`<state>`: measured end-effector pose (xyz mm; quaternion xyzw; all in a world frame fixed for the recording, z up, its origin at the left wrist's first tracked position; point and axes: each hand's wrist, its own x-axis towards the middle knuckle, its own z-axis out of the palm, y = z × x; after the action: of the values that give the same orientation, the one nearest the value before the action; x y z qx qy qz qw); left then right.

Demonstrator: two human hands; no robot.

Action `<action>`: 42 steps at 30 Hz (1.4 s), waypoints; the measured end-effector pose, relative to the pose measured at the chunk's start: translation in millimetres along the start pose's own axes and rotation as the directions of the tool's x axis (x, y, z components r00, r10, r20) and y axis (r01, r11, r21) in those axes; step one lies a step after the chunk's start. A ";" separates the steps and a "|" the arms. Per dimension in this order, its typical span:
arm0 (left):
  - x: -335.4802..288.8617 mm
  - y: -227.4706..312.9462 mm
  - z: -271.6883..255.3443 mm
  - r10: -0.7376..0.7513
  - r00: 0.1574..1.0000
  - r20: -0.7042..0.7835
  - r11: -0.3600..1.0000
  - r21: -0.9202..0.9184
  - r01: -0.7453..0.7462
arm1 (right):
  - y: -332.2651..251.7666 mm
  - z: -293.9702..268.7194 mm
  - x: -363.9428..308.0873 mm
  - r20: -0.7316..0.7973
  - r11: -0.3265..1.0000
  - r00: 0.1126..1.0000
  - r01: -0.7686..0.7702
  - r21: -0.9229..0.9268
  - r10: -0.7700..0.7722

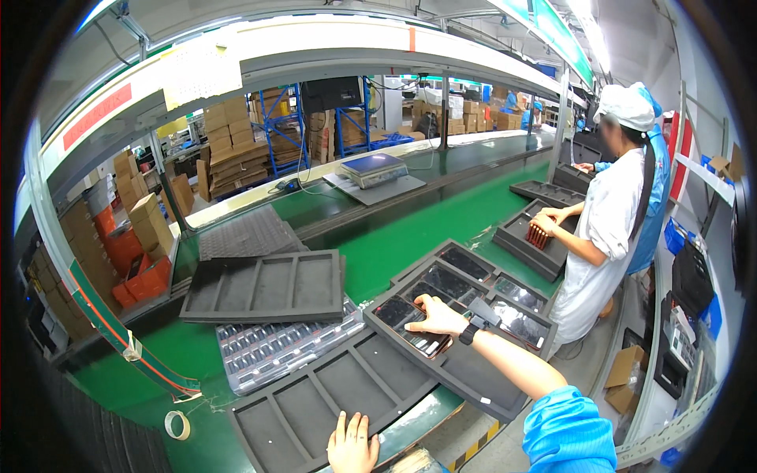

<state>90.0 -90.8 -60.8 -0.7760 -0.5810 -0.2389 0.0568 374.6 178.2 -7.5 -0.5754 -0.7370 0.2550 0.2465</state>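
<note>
My right hand (438, 317) reaches over a black foam tray (482, 364) holding several dark glossy smartphones (448, 277) in its slots. Its fingers are curled down on a smartphone (399, 317) at the tray's left side, and the palm hides part of it. Under the palm, reddish phone edges (430, 345) show. My left hand (352, 446) lies with fingers stretched on the near edge of another black divided tray (331, 394), whose visible slots hold no phones. This tray sits to the left of the phone tray, partly under its corner.
A clear plastic blister tray (276, 351) lies beneath another black tray (264, 288). A tape roll (177, 426) is at the lower left. At right, a co-worker (611, 213) holds a row of reddish-edged phones (539, 233) over trays. A scale (373, 169) stands behind the green belt (441, 229).
</note>
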 end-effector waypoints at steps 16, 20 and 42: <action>2.6 -0.2 2.6 -0.021 1.000 0.021 1.000 0.002 0.021 | -11.9 -45.0 4.7 0.176 0.674 0.980 -0.192 0.713 0.093; 1.0 1.6 -0.7 0.000 1.000 -0.001 1.000 0.007 0.000 | 14.2 -62.5 23.2 0.128 0.817 0.969 -0.246 0.522 0.209; 1.8 0.3 2.0 -0.014 1.000 -0.007 1.000 0.001 0.014 | 21.1 -48.3 28.7 0.082 0.998 0.996 -0.038 -0.042 0.041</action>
<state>91.4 -88.6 -61.7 -0.7711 -0.5862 -0.2417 0.0574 415.3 215.0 16.7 -0.5835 -0.7401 0.2686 0.1991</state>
